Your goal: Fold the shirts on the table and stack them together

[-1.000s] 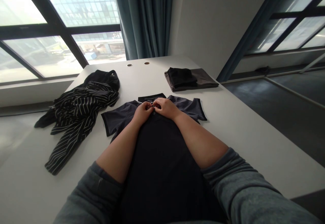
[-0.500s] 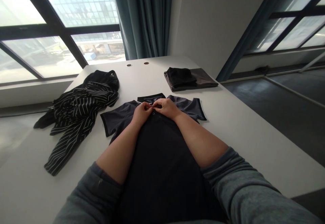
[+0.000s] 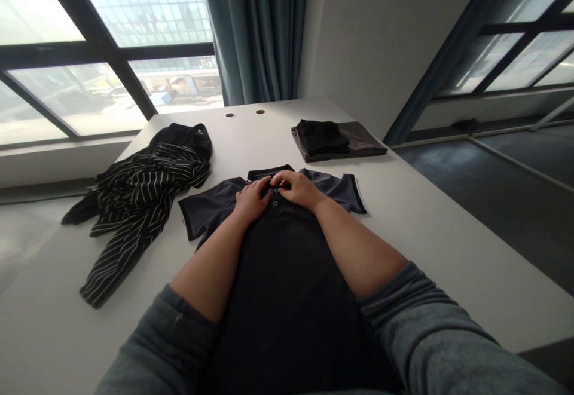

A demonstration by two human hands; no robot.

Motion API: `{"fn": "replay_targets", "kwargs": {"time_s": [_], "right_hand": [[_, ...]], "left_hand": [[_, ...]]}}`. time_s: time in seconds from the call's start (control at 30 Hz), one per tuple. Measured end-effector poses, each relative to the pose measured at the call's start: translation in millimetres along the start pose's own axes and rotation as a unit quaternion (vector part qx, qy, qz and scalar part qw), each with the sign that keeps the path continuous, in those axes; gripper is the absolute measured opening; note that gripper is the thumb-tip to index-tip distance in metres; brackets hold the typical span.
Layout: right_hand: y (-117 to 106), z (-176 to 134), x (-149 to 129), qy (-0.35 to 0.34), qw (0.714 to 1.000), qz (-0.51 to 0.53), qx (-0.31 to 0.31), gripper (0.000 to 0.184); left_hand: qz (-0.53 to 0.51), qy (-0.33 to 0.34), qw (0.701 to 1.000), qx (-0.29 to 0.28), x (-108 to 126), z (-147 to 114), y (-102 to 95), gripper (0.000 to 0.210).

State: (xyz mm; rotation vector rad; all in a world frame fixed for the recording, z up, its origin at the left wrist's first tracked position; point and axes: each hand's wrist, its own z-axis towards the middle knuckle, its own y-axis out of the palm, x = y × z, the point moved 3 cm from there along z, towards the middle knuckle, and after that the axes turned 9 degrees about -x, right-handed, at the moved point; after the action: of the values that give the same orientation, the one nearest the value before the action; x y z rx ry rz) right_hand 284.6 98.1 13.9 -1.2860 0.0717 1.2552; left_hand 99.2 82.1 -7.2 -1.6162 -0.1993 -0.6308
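Note:
A dark grey short-sleeved polo shirt (image 3: 287,263) lies front up, its black-edged collar at the far end. Two small light-rimmed buttons show on its placket, the upper one between my hands. My left hand (image 3: 253,200) is closed on the left side of the placket, fingers reaching toward the collar and thumb close to the upper button. From the other side, my right hand (image 3: 299,190) pinches the cloth just below the collar, fingers bent and thumb by the same button. The fingers partly hide the top of the placket.
The shirt lies on a white table (image 3: 448,263). To the left is a crumpled black garment with white stripes (image 3: 147,186). Folded dark clothes (image 3: 323,137) are stacked at the back right. Beyond the table are a blue curtain (image 3: 260,36) and windows.
My hands have moved slightly apart, baring the upper button between them. The left fingers have shifted from a tight pinch to a longer reach toward the collar.

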Motion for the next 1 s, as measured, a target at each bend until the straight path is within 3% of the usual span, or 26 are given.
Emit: {"fn": "replay_targets", "kwargs": {"time_s": [0.13, 0.23, 0.3, 0.43, 0.63, 0.77, 0.87, 1.0], "right_hand": [[1, 0, 17, 0.027, 0.994, -0.105, -0.001, 0.034], [7, 0, 29, 0.04, 0.985, -0.157, -0.054, 0.03], [9, -1, 34, 0.054, 0.98, -0.18, -0.057, 0.022], [4, -1, 39, 0.081, 0.977, -0.195, -0.004, 0.015], [-5, -1, 37, 0.092, 0.978, -0.175, 0.067, 0.013], [-5, -1, 33, 0.098, 0.979, -0.162, 0.077, 0.012], [-4, -2, 32, 0.104, 0.98, -0.144, 0.086, 0.011], [3, -2, 33, 0.087, 0.986, -0.137, 0.033, 0.019]], "left_hand": [[0.068, 0.0, 0.998, -0.007, 0, -2, 4.1, 0.07], [0.084, -0.008, 0.996, -0.009, -1, -1, 7.2, 0.076], [0.093, -0.011, 0.995, -0.018, -3, 1, 9.5, 0.074], [0.107, -0.036, 0.993, -0.019, -8, 4, 12.8, 0.064], [0.082, -0.074, 0.994, 0.013, -15, 6, 12.5, 0.067], [0.063, -0.098, 0.992, 0.039, -11, 14, -1.3, 0.065], [0.075, -0.119, 0.989, 0.051, -7, 26, -17.4, 0.051], [0.142, -0.01, 0.989, 0.033, 4, 46, -30.6, 0.025]]}}
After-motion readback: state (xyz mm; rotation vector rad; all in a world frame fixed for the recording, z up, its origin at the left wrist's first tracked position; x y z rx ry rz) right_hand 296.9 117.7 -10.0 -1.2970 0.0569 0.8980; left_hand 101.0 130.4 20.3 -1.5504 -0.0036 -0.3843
